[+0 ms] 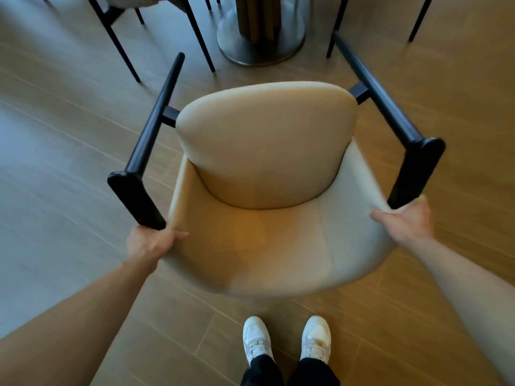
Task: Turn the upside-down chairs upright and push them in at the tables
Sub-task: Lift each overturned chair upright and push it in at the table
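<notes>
A beige upholstered chair (267,168) with a black frame is held off the wooden floor in front of me, its seat facing up and its backrest toward me. Two black legs (156,118) point away toward the table base. My left hand (150,243) grips the backrest's left edge beside a black arm piece. On the opposite side my right hand (407,221) grips the backrest's right edge, thumb over the fabric. The chair looks slightly blurred.
A round metal table base (259,37) with a wooden column stands straight ahead. Thin black legs of another chair (119,43) stand to its left, more legs (418,20) to its right. My white shoes (287,341) are below the chair.
</notes>
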Tool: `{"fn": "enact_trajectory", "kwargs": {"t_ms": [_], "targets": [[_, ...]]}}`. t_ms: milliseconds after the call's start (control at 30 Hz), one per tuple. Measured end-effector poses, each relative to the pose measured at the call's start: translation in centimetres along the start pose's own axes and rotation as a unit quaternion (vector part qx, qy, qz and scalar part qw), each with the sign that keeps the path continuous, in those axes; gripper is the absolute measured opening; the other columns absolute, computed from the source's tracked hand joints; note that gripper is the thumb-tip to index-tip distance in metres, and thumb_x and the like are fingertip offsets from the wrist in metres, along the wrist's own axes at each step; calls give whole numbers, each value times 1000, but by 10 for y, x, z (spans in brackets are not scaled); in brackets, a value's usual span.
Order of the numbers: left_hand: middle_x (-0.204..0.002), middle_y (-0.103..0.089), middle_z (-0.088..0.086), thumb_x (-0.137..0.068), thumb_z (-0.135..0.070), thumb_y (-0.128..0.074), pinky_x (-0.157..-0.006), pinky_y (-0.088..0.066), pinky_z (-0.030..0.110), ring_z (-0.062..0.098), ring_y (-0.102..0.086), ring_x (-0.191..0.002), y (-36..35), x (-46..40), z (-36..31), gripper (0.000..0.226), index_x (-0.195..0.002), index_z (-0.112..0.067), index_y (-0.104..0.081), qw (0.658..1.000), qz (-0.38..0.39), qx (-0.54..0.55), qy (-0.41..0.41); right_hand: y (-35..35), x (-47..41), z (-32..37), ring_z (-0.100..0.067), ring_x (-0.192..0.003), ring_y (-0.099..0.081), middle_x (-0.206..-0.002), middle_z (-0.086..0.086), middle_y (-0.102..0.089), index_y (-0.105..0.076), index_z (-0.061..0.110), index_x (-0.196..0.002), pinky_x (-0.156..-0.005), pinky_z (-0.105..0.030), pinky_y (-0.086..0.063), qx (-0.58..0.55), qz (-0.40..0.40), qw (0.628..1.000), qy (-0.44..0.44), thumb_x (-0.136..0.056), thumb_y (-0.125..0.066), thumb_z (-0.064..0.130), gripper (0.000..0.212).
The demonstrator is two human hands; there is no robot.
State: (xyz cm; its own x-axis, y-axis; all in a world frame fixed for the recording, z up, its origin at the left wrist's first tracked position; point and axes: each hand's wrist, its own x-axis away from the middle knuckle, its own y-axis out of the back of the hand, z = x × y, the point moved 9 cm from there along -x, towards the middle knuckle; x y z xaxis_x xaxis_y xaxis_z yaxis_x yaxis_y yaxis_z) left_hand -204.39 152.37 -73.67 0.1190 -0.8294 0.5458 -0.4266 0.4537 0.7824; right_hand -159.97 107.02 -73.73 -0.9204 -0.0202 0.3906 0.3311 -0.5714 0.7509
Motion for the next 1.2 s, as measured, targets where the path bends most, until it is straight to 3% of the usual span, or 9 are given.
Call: {"fn": "enact_trajectory", "kwargs": {"t_ms": [67, 200, 367, 533, 667, 800, 967, 1100, 1200], "targets": [[-103, -68, 15, -51, -40, -102, -77, -60, 46, 37, -66, -90, 10, -4, -22, 87, -119, -2, -65, 1000, 11, -4, 6, 10, -8, 25, -37, -107, -61, -108, -8, -53, -45, 8, -112, -74, -37, -44, 23, 3, 1000, 3, -60, -94, 35, 76], [-100, -61, 14, -49, -36, -103, -70, -56, 44, 36, -59, -87, 33, -13, -72, 88, -117, -5, -57, 999, 34, -27, 8, 20, -27, 74, -38, -101, -64, -109, -16, -62, -57, -3, -108, -71, -40, -53, 53, 42, 998, -2, -59, -93, 35, 71], [-111, -55, 19, -53, -31, -101, -73, -53, 52, 49, -60, -111, 52, -23, -128, 85, -114, -10, -44, 996, 64, -68, -6, 31, -46, 124, -36, -89, -66, -103, -18, -68, -66, -5, -102, -62, -34, -48, 68, 51, 996, -10, -57, -94, 29, 63], [-95, -61, 14, -50, -25, -97, -54, -49, 36, 35, -61, -79, 63, -37, -169, 75, -111, -6, -57, 995, 76, -55, -20, 36, -64, 165, -32, -83, -62, -100, -16, -67, -71, -2, -91, -59, -30, -45, 88, 50, 995, -3, -57, -95, 29, 51], [-93, -60, 15, -50, -22, -95, -52, -50, 36, 35, -60, -77, 77, -39, -196, 71, -108, -6, -57, 993, 92, -74, -20, 43, -69, 200, -28, -77, -61, -95, -13, -67, -71, 2, -80, -50, -28, -41, 104, 73, 992, 0, -57, -95, 30, 43], [-96, -60, 17, -51, -21, -93, -49, -51, 41, 38, -60, -79, 92, -50, -233, 73, -111, -8, -55, 987, 122, -100, -33, 49, -73, 227, -23, -75, -59, -91, -9, -64, -74, 4, -81, -53, -29, -43, 134, 101, 986, -6, -60, -94, 31, 40], [-94, -61, 21, -56, -25, -89, -61, -52, 47, 42, -63, -82, 118, -61, -295, 76, -121, -7, -52, 976, 151, -150, -47, 57, -94, 284, -33, -84, -64, -99, -18, -66, -71, 0, -90, -61, -33, -51, 143, 133, 981, -16, -65, -92, 26, 42], [-95, -61, 22, -62, -31, -85, -76, -54, 50, 43, -65, -87, 128, -75, -343, 78, -126, -8, -47, 963, 167, -198, -72, 56, -111, 321, -41, -90, -67, -101, -23, -67, -68, -4, -96, -77, -46, -61, 133, 140, 981, -33, -65, -91, 19, 45], [-101, -60, 24, -64, -32, -83, -83, -53, 53, 45, -63, -93, 129, -85, -366, 86, -137, -8, -44, 955, 183, -224, -68, 55, -127, 343, -43, -89, -67, -101, -24, -67, -68, -6, -100, -71, -44, -59, 134, 147, 979, -49, -63, -91, 18, 50]]}}
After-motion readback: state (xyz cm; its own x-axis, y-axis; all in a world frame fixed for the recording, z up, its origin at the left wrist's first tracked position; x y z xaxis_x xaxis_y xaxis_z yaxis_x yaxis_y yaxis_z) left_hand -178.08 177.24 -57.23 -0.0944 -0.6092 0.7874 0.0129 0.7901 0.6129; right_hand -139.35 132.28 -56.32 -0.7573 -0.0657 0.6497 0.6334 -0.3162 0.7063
